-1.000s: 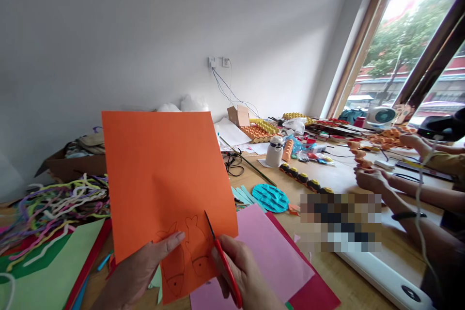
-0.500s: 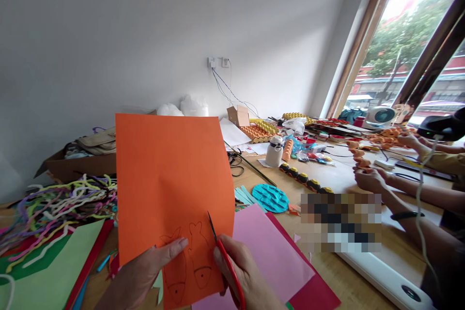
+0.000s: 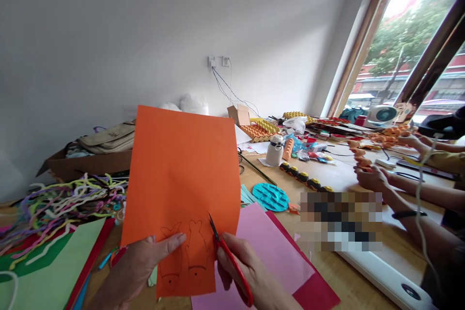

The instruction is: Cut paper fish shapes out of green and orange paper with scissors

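Orange paper sheet (image 3: 181, 179) is held upright above the counter (image 3: 354, 288), long axis near vertical, top edge toward the white wall (image 3: 145, 34). Two pencilled fish outlines (image 3: 196, 252) point head-down at its lower edge. Left hand (image 3: 141, 266) grip pinches the sheet's bottom. Right hand (image 3: 250, 276) grip is closed on red scissors (image 3: 230, 261), blade tip at the sheet. Pink paper (image 3: 269, 247) and pipe cleaners (image 3: 61, 203) lie on the counter; a window (image 3: 410, 43) is at right.
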Demonstrator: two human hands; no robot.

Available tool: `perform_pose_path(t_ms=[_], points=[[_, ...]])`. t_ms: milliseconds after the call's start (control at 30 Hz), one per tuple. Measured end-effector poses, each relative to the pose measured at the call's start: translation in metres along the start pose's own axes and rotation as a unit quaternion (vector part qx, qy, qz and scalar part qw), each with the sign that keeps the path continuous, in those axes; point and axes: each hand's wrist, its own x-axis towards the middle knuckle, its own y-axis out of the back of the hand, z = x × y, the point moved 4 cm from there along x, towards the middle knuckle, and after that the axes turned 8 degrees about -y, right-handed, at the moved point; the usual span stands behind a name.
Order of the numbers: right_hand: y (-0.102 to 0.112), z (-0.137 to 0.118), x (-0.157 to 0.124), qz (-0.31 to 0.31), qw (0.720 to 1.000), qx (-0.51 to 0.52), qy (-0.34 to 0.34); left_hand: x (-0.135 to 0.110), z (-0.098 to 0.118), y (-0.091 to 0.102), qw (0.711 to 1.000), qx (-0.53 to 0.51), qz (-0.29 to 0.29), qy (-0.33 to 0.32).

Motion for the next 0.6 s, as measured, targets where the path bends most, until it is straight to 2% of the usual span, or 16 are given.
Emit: perform_pose_path(t_ms=[167, 333, 500, 600], points=[[0.018, -0.011, -0.007, -0.073, 0.994, -0.085, -0.013, 0.005, 0.007, 0.006, 0.996, 0.062, -0.068, 0.004], [0.028, -0.02, -0.011, -0.11, 0.988, -0.1, -0.039, 0.009, 0.006, 0.005, 0.987, 0.063, -0.149, -0.007], [0.036, -0.024, -0.013, -0.158, 0.978, -0.12, -0.064, 0.012, 0.007, 0.002, 0.982, 0.052, -0.182, 0.002], [0.041, -0.027, -0.014, -0.163, 0.973, -0.147, -0.073, 0.013, 0.007, 0.002, 0.98, 0.062, -0.19, 0.02]])
